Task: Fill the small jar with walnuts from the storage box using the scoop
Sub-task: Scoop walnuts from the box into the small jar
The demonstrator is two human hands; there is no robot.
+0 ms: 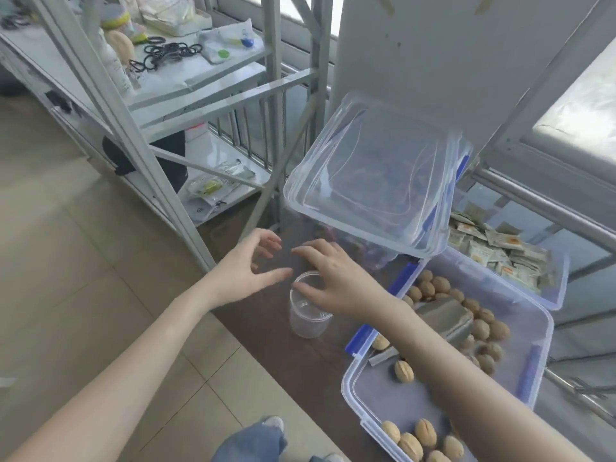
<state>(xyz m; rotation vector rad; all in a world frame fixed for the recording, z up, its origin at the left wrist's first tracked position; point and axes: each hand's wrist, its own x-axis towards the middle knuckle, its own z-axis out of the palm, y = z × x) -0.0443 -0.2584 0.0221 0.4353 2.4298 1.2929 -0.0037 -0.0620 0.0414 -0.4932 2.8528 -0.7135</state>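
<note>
Two hands hover at the small clear jar (308,306), which stands upright and empty on the dark tabletop (283,355) just left of the open storage box (450,371) of walnuts (425,433). Nearer is the right hand (328,278), directly over the jar's mouth with fingers spread and relaxed, gripping nothing, though whether its thumb touches the rim I cannot tell; the left hand (245,263) is just beside the jar's upper left, fingers loosely curled and empty. Behind the right forearm the grey scoop (445,316) lies on the nuts, handle pointing toward the box's near-left wall, so the right hand seems the likelier to fetch it.
</note>
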